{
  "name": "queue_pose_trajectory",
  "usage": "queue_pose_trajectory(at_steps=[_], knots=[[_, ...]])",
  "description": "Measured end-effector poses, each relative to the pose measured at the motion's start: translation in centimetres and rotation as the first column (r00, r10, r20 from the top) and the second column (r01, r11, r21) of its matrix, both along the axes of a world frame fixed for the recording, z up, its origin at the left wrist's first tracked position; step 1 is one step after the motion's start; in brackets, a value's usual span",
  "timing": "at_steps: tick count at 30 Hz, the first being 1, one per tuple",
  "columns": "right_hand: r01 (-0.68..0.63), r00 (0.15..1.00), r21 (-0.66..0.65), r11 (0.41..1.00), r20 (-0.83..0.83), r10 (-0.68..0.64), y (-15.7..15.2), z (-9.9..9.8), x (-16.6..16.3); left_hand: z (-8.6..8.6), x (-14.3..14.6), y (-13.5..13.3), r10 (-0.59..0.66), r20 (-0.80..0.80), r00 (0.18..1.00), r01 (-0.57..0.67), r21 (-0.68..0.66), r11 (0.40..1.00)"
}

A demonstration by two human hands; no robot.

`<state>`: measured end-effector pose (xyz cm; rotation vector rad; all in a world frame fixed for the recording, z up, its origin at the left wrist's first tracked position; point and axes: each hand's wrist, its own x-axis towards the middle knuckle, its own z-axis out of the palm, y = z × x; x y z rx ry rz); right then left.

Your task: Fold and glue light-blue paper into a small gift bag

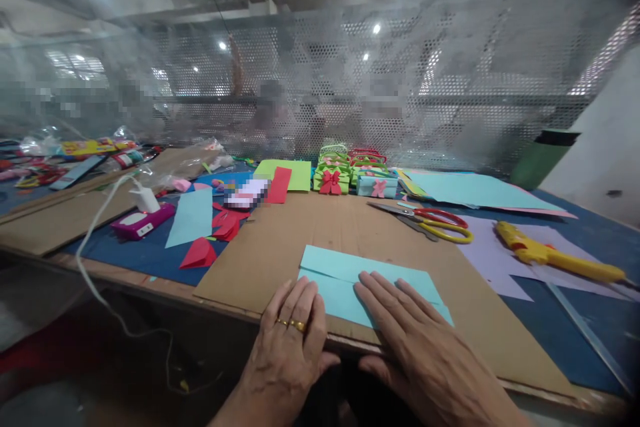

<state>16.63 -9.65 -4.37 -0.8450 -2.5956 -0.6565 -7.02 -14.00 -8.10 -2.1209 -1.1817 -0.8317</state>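
Head view: A see-through screen (310,80) stretches behind a worktable (555,333) with a dark blue surface, where a person sits or stands with both hands at the near edge. Brown cardboard (280,240) covers the middle of the table, reaching its front edge. Beyond it on the right lies a stack of large sheets (480,190), light blue on top, and nearer, a pale purple sheet (475,250) partly under a yellow glue gun. The right hand (420,340) lies palm down, its fingers straight and nearly together, flat on a layered light-blue paper and gripping nothing. The left hand (290,353) rests at the paper's left end, fingers slightly bent and side by side, clenched on nothing. The light-blue paper (335,267) itself lies on the cardboard near the front edge, an edge of its upper layer running across it. The glue gun (565,260) lies on its side at right; scissors (440,223) with red and yellow handles rest near the cardboard's right edge. At the far edge stands a small green paper bag (323,181) with a red bow (331,182). Gold-coloured rings (298,325) show on the left hand.
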Motion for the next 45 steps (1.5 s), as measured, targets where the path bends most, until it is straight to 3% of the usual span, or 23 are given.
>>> queue_pose_trajectory(at_steps=[31, 45], knots=[[0.019, 1.000, 0.110, 0.994, -0.016, -0.017, 0.15, 0.15, -0.28, -0.83, 0.73, 0.60, 0.025, 0.156, 0.987, -0.040, 0.097, 0.995], [0.027, 1.000, 0.148, 0.989, -0.001, -0.027, 0.16, 0.08, -0.21, -0.75, 0.53, 0.28, 0.066, 0.112, 0.991, -0.076, 0.080, 0.994]])
